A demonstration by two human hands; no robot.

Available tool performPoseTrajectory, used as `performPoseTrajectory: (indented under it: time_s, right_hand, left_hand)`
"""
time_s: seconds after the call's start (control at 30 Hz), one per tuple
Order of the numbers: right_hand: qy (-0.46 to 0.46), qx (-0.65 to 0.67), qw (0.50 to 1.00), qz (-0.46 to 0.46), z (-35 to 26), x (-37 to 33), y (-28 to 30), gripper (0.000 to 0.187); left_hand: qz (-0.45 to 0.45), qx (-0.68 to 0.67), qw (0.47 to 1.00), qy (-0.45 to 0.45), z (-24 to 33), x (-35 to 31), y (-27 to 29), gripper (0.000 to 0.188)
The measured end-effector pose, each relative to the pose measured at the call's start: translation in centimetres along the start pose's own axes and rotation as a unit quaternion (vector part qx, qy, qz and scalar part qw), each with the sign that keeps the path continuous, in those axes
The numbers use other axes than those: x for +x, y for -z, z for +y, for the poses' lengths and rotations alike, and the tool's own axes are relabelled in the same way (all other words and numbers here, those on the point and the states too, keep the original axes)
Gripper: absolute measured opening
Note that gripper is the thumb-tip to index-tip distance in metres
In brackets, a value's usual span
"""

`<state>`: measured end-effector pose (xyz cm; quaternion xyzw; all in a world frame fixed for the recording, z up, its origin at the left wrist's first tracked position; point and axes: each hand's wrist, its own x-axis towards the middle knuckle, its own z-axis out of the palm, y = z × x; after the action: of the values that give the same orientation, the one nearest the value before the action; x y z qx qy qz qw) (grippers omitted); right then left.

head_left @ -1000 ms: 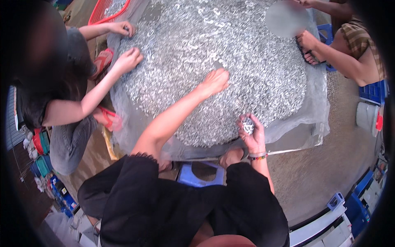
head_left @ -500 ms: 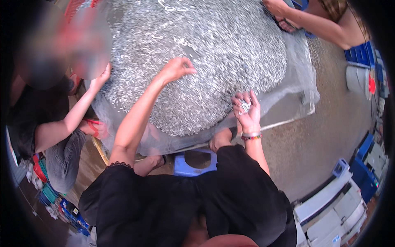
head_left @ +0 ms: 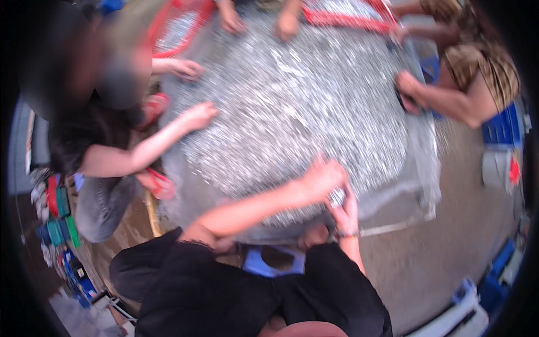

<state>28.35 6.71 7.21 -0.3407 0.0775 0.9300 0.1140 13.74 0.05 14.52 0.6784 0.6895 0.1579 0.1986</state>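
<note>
A person in black clothing [head_left: 224, 289] is working at a broad heap of small silvery pieces [head_left: 264, 140], which is lying spread over translucent sheeting [head_left: 424, 182]; the right hand [head_left: 349, 212] is holding a clump of silvery pieces [head_left: 337, 197] at the heap's near edge, its fingers closing around the clump; the left hand [head_left: 323, 180] is hovering just beside it, above and to the left, its fingers overlapping the right hand's fingertips in this view; motion is blurring the left fingers, so whether they are pinching anything or standing apart cannot be told.

At left, a co-worker's two hands [head_left: 201, 114] are hanging over the heap's edge, one nearer, one farther; across the heap, another pair of hands [head_left: 288, 27] is showing at the far edge; at right, a co-worker in a checked garment [head_left: 485, 67] is sitting with one hand [head_left: 408, 84] near the sheeting's border.

Two red baskets [head_left: 348, 24] are standing along the far side, both holding silvery pieces; a blue stool [head_left: 256, 265] is standing below the near edge; a grey bucket [head_left: 496, 169] is standing on the floor at right, just beside a blue crate [head_left: 501, 132].
</note>
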Motion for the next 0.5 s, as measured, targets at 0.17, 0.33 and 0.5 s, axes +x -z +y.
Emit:
performPoseTrajectory:
  time_s: [0.17, 0.33, 0.5]
  right_hand:
    - [0.064, -0.147, 0.964, -0.21, -1.6, -0.1, -0.9, 0.026]
    - [0.35, -0.717, 0.59, -0.128, 1.3, -2.4, -7.9, 0.016]
    - [0.525, -0.726, 0.436, -0.086, 0.7, -5.0, -9.1, 0.025]
  left_hand:
    - [0.222, -0.602, 0.748, 0.172, -1.1, -1.0, -1.4, 0.034]
    - [0.078, -0.925, 0.243, 0.282, 0.3, -1.7, -4.7, 0.055]
    - [0.187, -0.947, 0.035, 0.261, -1.8, 0.1, -7.4, 0.045]
